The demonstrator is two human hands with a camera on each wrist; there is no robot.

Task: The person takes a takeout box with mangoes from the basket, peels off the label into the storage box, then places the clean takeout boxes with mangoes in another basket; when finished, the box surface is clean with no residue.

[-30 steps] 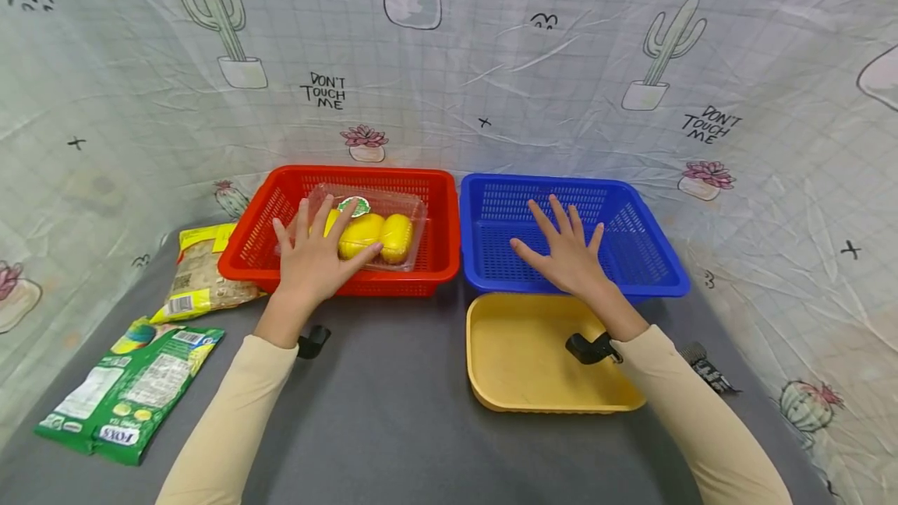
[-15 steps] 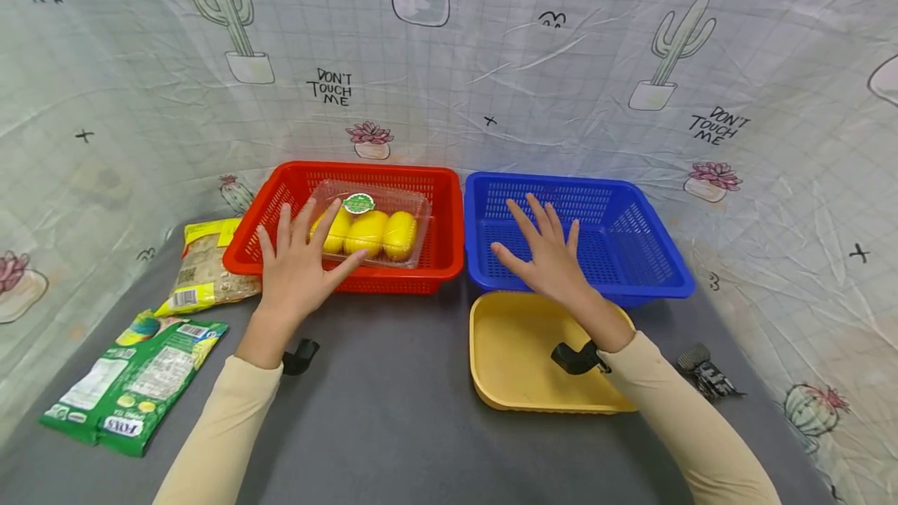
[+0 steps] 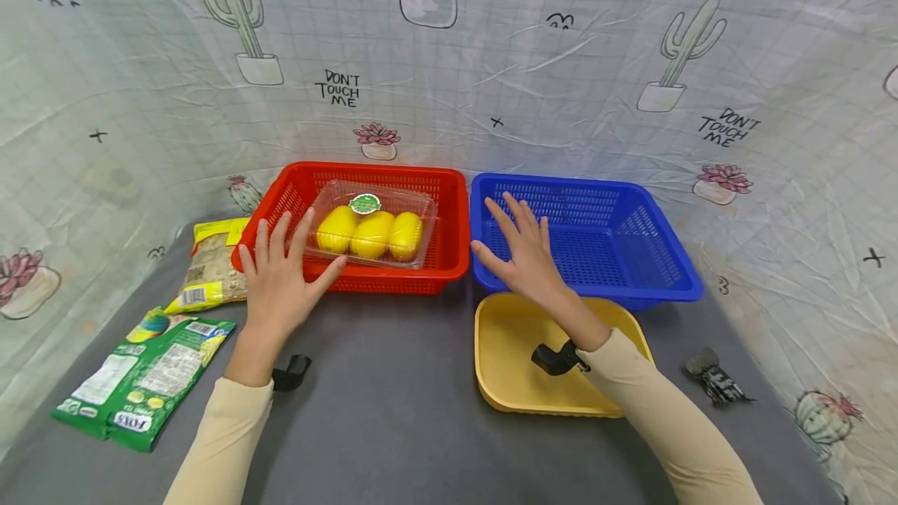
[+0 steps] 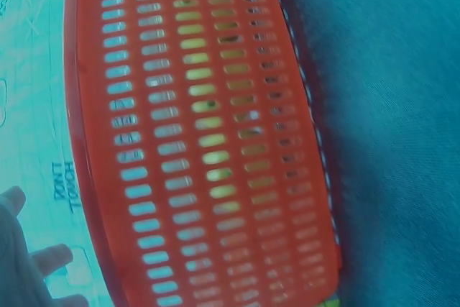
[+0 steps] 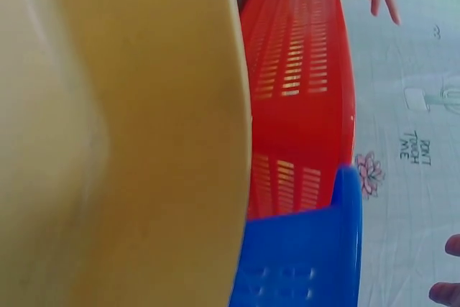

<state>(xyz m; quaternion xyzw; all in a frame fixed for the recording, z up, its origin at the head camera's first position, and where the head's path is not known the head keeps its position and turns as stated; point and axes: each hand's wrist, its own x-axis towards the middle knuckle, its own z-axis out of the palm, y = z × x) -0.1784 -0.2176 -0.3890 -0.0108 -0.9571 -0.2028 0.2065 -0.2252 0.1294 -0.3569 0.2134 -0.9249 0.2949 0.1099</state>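
My left hand (image 3: 281,287) is spread, with nothing in it, at the front left corner of a red basket (image 3: 393,284). In that basket lies a clear plastic box (image 3: 424,217) of yellow fruit (image 3: 372,234), with a green and white label. Fingers straight and apart, my right hand (image 3: 526,259) hovers by the left front of a blue basket (image 3: 589,248) and holds nothing. Under the right forearm sits a shallow yellow tray (image 3: 505,357). The left wrist view faces the red basket's slotted wall (image 4: 201,120); in the right wrist view the tray's wall (image 5: 165,127) looms close.
At the left lie a yellow packet (image 3: 210,271) of pale contents and a green snack bag (image 3: 154,372). A dark brush-like object (image 3: 715,376) lies at the right on the grey tabletop (image 3: 393,396). A printed curtain (image 3: 491,45) hangs behind the baskets.
Both hands have moved left with fingers spread. The left hand has drawn back from over the fruit box, which is now fully in view. The baskets and bags stay put.
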